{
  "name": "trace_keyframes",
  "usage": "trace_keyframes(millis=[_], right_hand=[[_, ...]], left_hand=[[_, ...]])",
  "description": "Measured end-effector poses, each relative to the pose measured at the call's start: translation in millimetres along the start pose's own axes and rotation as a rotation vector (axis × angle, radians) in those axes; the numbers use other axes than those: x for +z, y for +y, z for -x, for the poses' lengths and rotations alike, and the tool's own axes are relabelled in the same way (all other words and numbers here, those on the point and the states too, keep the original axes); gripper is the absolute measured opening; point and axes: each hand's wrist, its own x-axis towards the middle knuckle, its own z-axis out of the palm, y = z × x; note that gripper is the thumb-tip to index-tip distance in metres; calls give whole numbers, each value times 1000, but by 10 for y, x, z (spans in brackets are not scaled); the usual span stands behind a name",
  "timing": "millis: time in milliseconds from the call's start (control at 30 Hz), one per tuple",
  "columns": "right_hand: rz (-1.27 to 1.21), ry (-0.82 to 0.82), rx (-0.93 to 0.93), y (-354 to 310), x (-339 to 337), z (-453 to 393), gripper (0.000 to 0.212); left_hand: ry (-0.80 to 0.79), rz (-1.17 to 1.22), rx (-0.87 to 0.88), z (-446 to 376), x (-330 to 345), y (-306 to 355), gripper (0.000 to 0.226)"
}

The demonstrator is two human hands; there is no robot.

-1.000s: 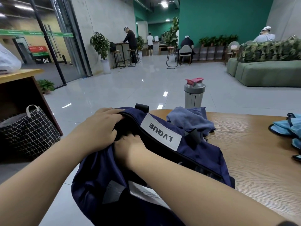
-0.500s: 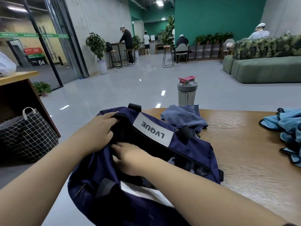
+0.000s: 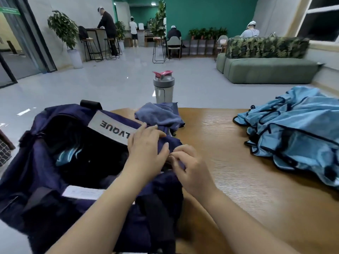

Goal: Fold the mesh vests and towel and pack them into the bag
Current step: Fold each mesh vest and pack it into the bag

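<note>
Nearest the camera, both forearms reach over the navy bag [image 3: 45, 180], a soft fabric duffel that slumps at the near left corner of the wooden table [image 3: 238, 189]. The left hand [image 3: 145, 149] lies on the bag's right end, its fingers close together and bent down over a fold of the navy cloth, the thumb pressed against it. The right hand [image 3: 190, 167] sits just beside it, fingers curled, fingertips pinching the same dark fabric at the bag's end; whether a zipper pull is between them cannot be told. The bag's mouth gapes open and dark, and a scrap of light blue cloth shows inside. A white label with block letters runs along its far rim.

Just beyond the hands, a slate-blue towel [image 3: 159, 115] lies crumpled, soft and matte, touching the bag's far end. To the right, well apart, the light blue mesh vests [image 3: 293, 129] lie in a loose heap with dark piping along their edges. Behind the towel stands a grey cylindrical shaker bottle [image 3: 163, 87] with a pink flip cap. The tabletop shows a fine, ridged wood grain.
</note>
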Motion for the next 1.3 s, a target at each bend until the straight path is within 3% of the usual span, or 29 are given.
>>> trace_keyframes(millis=[233,467,600,667,767,933,1033,1133,1200,1300], right_hand=[[201,208,483,664,-1077,534,17],[253,569,768,1070,-1774,702,16],[217,707,851,1175,-1854,678,18],[372,652,823,1204,-1905,622,27],[710,427,827,1325,-2095,458,36],[818,120,1013,1491,-2451,192,46],[789,95,939,1424,-2372,154,60],[791,157,752,1314,-2181,207,45],[794,186,860,1340,-2204,175,33],[788,72,1134,1437,-2383,100,40]], left_hand=[[-264,44,118,115,961,645,36],[-239,-99,310,265,1231,713,35],[-214,-103,321,280,1264,718,36],[-203,-104,325,283,1279,706,36],[-188,-95,321,280,1288,703,35],[-176,-89,322,261,1299,705,34],[-150,-80,333,272,1301,697,33],[-136,-62,345,271,1307,694,33],[-117,-57,353,276,1318,694,32],[-92,-72,370,270,1344,680,32]])
